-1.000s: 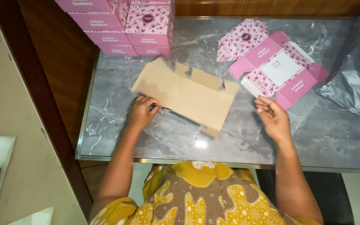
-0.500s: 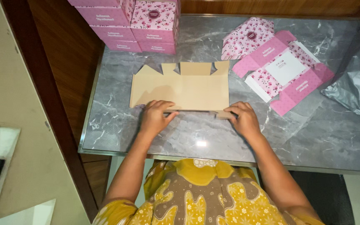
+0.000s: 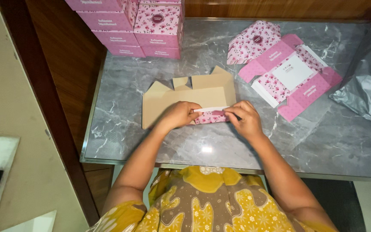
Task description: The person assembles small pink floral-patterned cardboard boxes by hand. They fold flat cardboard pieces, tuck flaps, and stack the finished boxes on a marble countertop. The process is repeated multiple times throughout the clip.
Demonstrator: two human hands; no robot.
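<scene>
Both hands, left [image 3: 177,115] and right [image 3: 246,119], pinch the near pink-printed flap of a flat brown cardboard box blank [image 3: 190,96], its long axis running left-right mid grey marble table [image 3: 151,141]; finished pink boxes [image 3: 147,25] crowd the far-left corner.

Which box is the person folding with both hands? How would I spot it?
Look at the grey marble table, near its front edge. Both hands, left hand and right hand, pinch a flat cardboard box lying plain brown side up. Its neighbours show pink flowers all over; this one shows pink only along the folded-up flap.
</scene>
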